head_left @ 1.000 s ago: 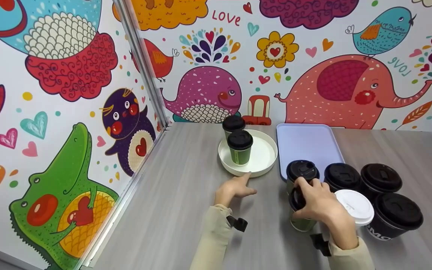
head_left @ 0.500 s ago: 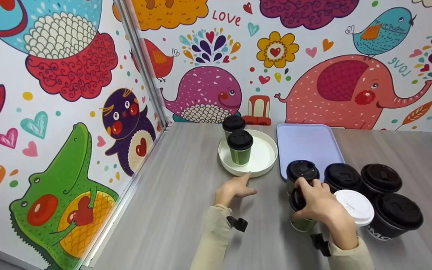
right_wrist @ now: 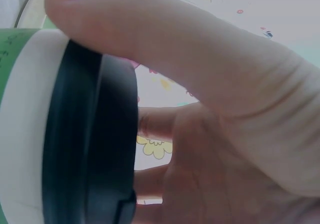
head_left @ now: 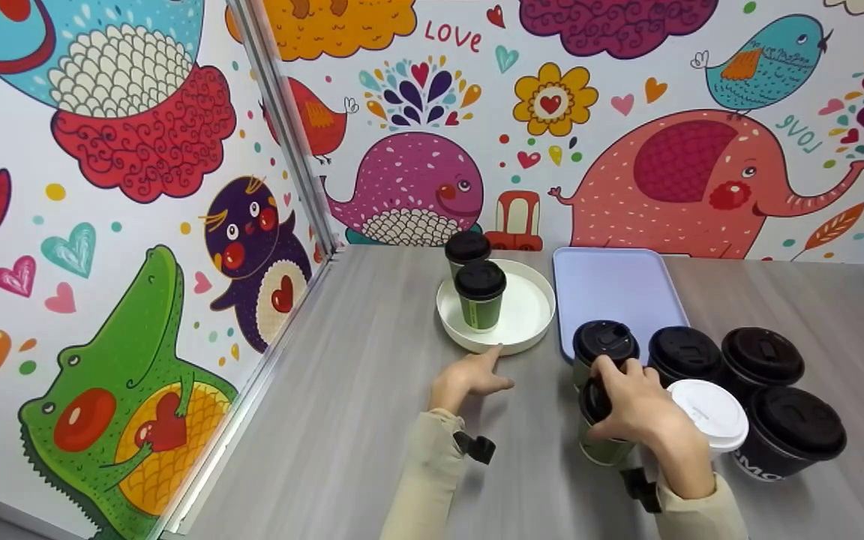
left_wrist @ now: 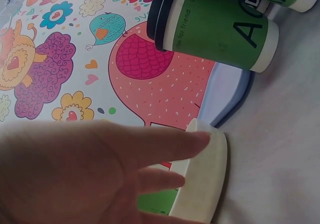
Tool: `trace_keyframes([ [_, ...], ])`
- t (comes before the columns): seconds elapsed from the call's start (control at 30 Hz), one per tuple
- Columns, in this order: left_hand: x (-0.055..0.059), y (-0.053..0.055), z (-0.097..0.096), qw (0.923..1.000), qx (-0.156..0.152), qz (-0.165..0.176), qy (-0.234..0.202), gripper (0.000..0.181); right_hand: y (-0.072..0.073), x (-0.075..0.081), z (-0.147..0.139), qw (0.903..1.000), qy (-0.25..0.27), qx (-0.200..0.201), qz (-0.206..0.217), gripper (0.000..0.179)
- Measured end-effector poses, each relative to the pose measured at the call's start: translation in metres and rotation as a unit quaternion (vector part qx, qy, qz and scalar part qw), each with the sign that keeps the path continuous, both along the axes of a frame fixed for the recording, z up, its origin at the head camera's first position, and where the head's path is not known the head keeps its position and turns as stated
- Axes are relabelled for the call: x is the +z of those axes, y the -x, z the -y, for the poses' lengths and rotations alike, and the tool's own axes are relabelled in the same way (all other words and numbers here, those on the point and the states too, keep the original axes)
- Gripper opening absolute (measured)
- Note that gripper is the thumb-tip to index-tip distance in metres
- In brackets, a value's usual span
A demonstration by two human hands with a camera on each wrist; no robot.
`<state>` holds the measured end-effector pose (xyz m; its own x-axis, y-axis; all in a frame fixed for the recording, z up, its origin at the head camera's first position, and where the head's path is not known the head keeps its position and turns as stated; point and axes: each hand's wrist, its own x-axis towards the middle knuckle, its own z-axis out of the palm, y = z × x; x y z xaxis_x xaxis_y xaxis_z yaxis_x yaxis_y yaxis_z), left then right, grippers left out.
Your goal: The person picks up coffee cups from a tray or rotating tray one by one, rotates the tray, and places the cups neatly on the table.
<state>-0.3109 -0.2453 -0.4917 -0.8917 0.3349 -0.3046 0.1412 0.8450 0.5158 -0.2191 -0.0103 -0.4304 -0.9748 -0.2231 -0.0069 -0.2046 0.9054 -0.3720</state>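
Observation:
My right hand (head_left: 642, 405) grips a small green paper coffee cup (head_left: 603, 451) near its black lid (right_wrist: 92, 139), thumb on one side and fingers on the other. The cup is upright at the front of a group of lidded cups. Right behind it is another green coffee cup (head_left: 604, 341) with a black lid. My left hand (head_left: 469, 377) has its fingers stretched out, fingertips at the near rim of a round white dish (head_left: 531, 300). Two green coffee cups with black lids stand in that dish, the nearer one (head_left: 481, 311) partly covering the farther one (head_left: 465, 247).
Right of my right hand stand a white-lidded cup (head_left: 711, 411) and several black-lidded cups, one a dark cup (head_left: 792, 427) with white lettering. A lilac tray (head_left: 616, 285) lies behind them. Patterned walls (head_left: 402, 187) close off the grey table's back and left.

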Motion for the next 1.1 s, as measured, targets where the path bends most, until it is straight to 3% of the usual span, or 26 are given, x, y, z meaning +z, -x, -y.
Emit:
trace_keyframes([
  [1.1, -0.0015, 0.0012, -0.0004, 1.0000, -0.002, -0.002, 0.008, 0.077, 0.0005, -0.0013, 0.0019, 1.0000, 0.003, -0.001, -0.006, 0.073],
])
